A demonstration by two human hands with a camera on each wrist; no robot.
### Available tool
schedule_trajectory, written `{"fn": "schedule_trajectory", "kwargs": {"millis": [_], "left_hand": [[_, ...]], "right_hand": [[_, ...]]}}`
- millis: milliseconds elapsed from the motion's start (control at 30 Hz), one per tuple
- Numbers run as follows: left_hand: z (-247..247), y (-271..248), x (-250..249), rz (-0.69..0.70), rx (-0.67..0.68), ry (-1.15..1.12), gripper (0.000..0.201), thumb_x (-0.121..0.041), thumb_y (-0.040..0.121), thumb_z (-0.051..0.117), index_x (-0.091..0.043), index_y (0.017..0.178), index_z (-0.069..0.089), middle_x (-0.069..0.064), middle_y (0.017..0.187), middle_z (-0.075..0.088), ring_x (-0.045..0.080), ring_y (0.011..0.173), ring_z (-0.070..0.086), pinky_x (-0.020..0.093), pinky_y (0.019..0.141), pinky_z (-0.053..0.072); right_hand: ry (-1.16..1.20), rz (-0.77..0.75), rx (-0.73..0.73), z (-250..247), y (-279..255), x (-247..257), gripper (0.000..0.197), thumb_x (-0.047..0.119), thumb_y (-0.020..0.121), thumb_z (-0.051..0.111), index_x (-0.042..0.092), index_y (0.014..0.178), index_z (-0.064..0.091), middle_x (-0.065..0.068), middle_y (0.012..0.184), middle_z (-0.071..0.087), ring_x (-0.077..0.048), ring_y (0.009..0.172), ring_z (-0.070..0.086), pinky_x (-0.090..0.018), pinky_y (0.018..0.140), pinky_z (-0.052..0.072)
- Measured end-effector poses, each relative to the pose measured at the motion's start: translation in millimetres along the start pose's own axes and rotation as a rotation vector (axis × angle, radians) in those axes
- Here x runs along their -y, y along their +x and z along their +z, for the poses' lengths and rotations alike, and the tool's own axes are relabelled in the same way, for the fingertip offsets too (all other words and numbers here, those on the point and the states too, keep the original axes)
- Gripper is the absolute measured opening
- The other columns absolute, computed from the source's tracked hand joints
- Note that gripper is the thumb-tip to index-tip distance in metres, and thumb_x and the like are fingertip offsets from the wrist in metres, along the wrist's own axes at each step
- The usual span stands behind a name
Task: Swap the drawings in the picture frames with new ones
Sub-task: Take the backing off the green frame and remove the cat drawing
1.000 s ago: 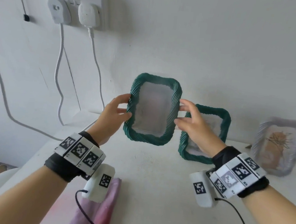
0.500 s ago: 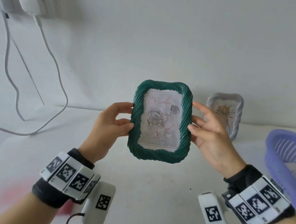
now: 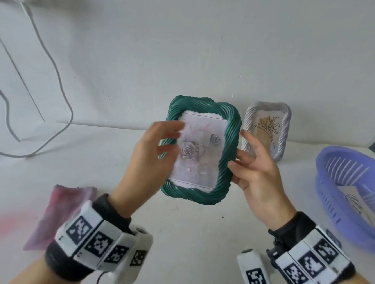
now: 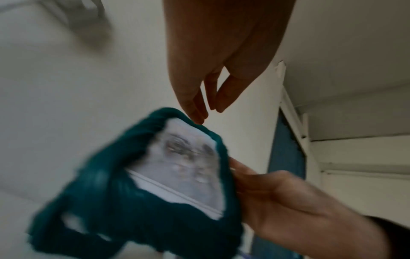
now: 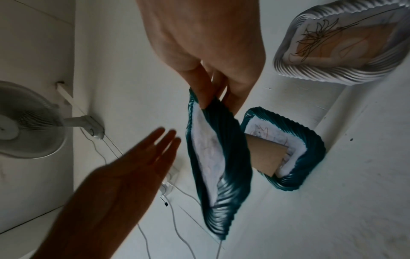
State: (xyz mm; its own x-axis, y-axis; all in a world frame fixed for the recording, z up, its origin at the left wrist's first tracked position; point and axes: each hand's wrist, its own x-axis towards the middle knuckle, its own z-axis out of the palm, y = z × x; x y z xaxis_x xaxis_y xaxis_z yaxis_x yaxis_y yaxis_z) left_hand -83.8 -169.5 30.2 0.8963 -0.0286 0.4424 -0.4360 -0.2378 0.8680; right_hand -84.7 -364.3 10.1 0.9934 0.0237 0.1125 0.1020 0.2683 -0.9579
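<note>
A green rope-edged picture frame (image 3: 227, 150) with a grey rose drawing (image 3: 197, 156) hangs upright above the white table (image 3: 184, 233). My right hand (image 3: 244, 156) grips its right edge, thumb in front and fingers behind, as the right wrist view shows (image 5: 213, 94). My left hand (image 3: 171, 138) is open with straight fingers in front of the frame's left edge. In the right wrist view the left hand (image 5: 155, 149) stands apart from the frame (image 5: 235, 157). A second green frame (image 5: 310, 154) with a cardboard stand stands behind it.
A white frame (image 3: 284, 128) with a line-drawn flower leans at the wall. A purple basket (image 3: 339, 170) at the right holds a sheet with a drawing (image 3: 354, 203). A pink cloth (image 3: 60, 216) lies at the front left. White cables (image 3: 57, 79) hang down the wall.
My left hand has let go of the frame's left edge and opened. The frame stays upright in my right hand alone, and the view has come closer.
</note>
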Motion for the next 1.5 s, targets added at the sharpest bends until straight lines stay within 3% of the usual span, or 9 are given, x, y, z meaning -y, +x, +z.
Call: {"fn": "schedule_trajectory", "kwargs": {"millis": [167,400,600,800,933,1033,1133,1300,1500], "left_hand": [[44.4,-14.7,-14.5,0.068,0.178,0.033,0.037,0.004,0.089,0.045,-0.013,0.121,0.053,0.001,0.119,0.059,0.003,0.11,0.054,0.009,0.089,0.043],[67.9,-25.0,-18.1,0.153,0.147,0.151,0.045,0.002,0.091,0.042,-0.013,0.134,0.04,0.001,0.128,0.051,0.005,0.114,0.051,0.01,0.094,0.043],[74.2,-25.1,-21.6,0.08,0.086,0.017,0.047,0.0,0.086,0.054,-0.017,0.129,0.045,-0.009,0.117,0.056,0.0,0.107,0.052,0.016,0.09,0.048],[74.2,-22.5,-17.3,0.007,0.02,-0.105,0.054,0.008,0.08,0.059,-0.027,0.119,0.051,-0.018,0.111,0.058,0.003,0.103,0.056,0.016,0.083,0.052],[70.8,-21.5,-6.8,-0.051,-0.052,-0.206,0.053,0.013,0.078,0.056,-0.03,0.108,0.056,-0.012,0.109,0.064,0.007,0.103,0.06,0.03,0.091,0.051],[68.3,-19.2,5.2,-0.209,-0.138,-0.435,0.047,0.018,0.079,0.052,-0.013,0.113,0.057,0.006,0.112,0.065,0.021,0.107,0.061,0.035,0.092,0.051],[62.8,-17.5,16.5,-0.317,-0.189,-0.575,0.044,0.019,0.082,0.046,-0.004,0.118,0.054,0.013,0.116,0.063,0.025,0.104,0.061,0.029,0.081,0.054],[48.7,-13.4,30.4,-0.422,-0.219,-0.705,0.038,0.015,0.085,0.044,-0.003,0.117,0.053,0.01,0.104,0.066,0.023,0.087,0.064,0.03,0.07,0.056],[40.9,-10.8,46.0,-0.547,-0.211,-0.857,0.031,0.012,0.086,0.043,-0.009,0.105,0.057,0.005,0.088,0.072,0.019,0.079,0.068,0.034,0.072,0.056]], "right_hand": [[0.022,-0.024,0.005,-0.5,-10.3,0.0,0.057,-0.015,0.081,0.052,0.031,0.115,0.057,-0.004,0.087,0.069,-0.018,0.081,0.066,-0.036,0.074,0.054],[-0.067,-0.112,0.021,-7.4,-28.1,7.2,0.057,-0.011,0.083,0.055,0.032,0.121,0.053,0.001,0.097,0.071,-0.019,0.089,0.068,-0.031,0.075,0.055],[-0.211,-0.183,0.157,-7.7,-37.2,16.7,0.059,-0.008,0.086,0.055,0.041,0.12,0.051,0.001,0.115,0.061,-0.023,0.099,0.064,-0.04,0.083,0.056],[-0.338,-0.15,0.286,-14.8,-33.0,27.0,0.071,-0.016,0.084,0.047,0.042,0.124,0.05,0.015,0.11,0.061,-0.014,0.1,0.063,-0.032,0.081,0.056],[-0.452,-0.111,0.356,-18.6,-25.8,28.3,0.064,-0.015,0.087,0.043,0.036,0.126,0.051,0.008,0.118,0.059,-0.01,0.103,0.063,-0.032,0.085,0.055],[-0.438,-0.142,0.291,-22.0,-20.9,25.0,0.043,-0.012,0.089,0.044,0.017,0.117,0.06,-0.004,0.115,0.064,-0.016,0.097,0.066,-0.031,0.079,0.057],[-0.376,-0.179,0.147,-30.7,-16.9,20.2,0.031,-0.011,0.087,0.048,0.006,0.107,0.064,-0.008,0.105,0.068,-0.017,0.09,0.068,-0.026,0.074,0.057],[-0.631,-0.198,0.081,-46.5,-13.7,10.2,0.031,0.009,0.085,0.062,0.032,0.106,0.062,0.009,0.119,0.058,0.002,0.107,0.053,-0.015,0.084,0.045],[-0.73,-0.065,0.177,-46.5,-14.0,1.6,0.044,0.027,0.084,0.064,0.051,0.117,0.048,0.016,0.14,0.035,0.008,0.124,0.033,-0.031,0.105,0.032]]}}
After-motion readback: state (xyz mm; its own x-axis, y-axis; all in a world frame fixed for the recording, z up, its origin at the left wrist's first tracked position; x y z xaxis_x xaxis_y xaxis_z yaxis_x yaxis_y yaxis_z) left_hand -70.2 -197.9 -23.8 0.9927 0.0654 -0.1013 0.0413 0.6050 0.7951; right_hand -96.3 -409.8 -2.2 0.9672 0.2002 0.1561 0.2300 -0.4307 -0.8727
